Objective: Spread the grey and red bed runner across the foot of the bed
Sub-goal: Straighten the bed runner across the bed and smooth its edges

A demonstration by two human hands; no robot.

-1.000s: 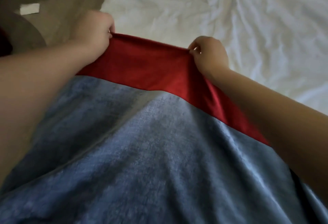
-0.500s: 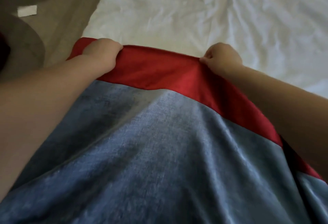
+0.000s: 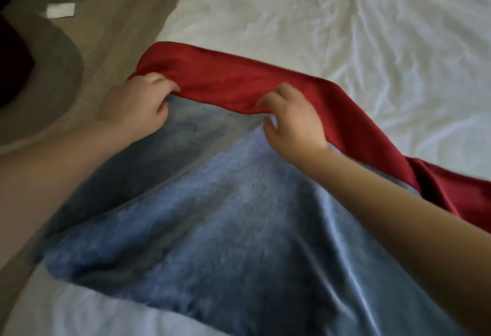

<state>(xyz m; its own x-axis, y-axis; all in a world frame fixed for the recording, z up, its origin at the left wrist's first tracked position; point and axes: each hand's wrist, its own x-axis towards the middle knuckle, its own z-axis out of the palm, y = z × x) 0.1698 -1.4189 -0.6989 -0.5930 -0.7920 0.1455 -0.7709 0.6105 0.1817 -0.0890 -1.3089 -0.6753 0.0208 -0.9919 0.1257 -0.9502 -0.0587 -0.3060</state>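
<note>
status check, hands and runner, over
Left hand and right hand pinch red band. Runner partly down on white sheet, bunched at right. Nothing in the way.

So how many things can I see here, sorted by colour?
White: 2, the bed sheet and a paper scrap on the floor
Grey and red: 1, the bed runner
Dark red: 1, something at the left edge, unclear what
Total: 4

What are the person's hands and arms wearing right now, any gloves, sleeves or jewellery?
Nothing visible. The left hand and right hand are bare, with no gloves. Both forearms are uncovered as far as the frame edge, so no sleeve shows. No watch, bracelet or ring can be seen, though motion blur softens the fingers and could hide something small.
</note>
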